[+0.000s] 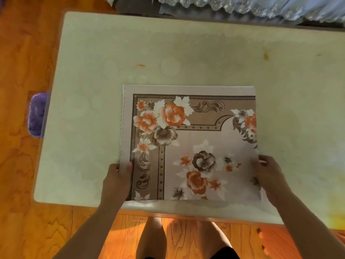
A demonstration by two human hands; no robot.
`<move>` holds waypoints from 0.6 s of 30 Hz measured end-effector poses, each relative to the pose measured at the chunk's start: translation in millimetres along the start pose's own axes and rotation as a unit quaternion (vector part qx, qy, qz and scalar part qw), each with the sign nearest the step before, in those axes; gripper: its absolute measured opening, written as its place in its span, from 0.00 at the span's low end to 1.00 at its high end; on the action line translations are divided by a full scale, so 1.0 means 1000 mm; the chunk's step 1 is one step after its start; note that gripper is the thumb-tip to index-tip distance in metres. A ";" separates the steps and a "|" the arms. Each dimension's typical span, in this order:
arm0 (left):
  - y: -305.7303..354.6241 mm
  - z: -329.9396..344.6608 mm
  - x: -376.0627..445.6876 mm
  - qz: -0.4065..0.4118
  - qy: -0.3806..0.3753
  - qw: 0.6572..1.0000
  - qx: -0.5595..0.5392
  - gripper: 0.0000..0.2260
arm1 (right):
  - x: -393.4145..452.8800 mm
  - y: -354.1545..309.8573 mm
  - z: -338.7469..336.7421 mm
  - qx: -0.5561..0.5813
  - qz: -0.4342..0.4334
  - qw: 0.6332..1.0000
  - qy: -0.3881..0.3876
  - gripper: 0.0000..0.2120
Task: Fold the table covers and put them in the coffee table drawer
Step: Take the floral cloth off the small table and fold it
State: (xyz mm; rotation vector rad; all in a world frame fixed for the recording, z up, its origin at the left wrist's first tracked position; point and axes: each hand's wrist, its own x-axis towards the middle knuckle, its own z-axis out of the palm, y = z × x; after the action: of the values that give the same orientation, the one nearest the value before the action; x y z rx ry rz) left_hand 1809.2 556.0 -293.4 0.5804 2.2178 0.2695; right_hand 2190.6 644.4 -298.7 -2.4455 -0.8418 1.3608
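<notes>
Two hands on it: your left hand pinches the folded table cover at its near-left edge, thumb on top. It lies flat on the pale coffee table, and your right hand grips the near-right edge.

A pale, stained table stands on a glossy orange wood floor, warm light glowing on the boards near its front edge. Beyond it runs white lace-edged fabric, and a purple bin sits half hidden at the left edge.
</notes>
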 end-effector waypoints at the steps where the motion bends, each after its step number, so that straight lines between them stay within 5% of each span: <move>1: 0.002 0.005 0.009 0.003 0.014 0.999 0.030 0.16 | 0.003 -0.007 0.002 -0.012 -0.009 1.000 0.011 0.10; 6: 0.006 0.011 0.011 0.048 0.075 0.975 0.202 0.06 | 0.010 -0.021 0.007 -0.075 -0.042 0.995 0.060 0.08; 9: 0.012 0.020 -0.006 0.228 0.133 0.902 0.343 0.25 | 0.010 -0.021 0.005 -0.087 -0.047 0.993 0.062 0.08; 13: 0.021 0.079 -0.047 0.482 -0.038 0.796 0.364 0.36 | 0.008 -0.018 0.004 -0.064 -0.045 0.996 0.047 0.05; 18: -0.013 0.120 -0.035 0.507 -0.095 0.741 0.430 0.36 | 0.003 -0.020 -0.007 -0.021 -0.035 0.999 0.017 0.01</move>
State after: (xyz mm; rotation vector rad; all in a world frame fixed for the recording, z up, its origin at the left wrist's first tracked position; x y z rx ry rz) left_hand 1915.7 527.4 -353.1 2.1998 1.4903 -0.3183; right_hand 2189.8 663.1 -287.7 -2.4400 -0.9473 1.2861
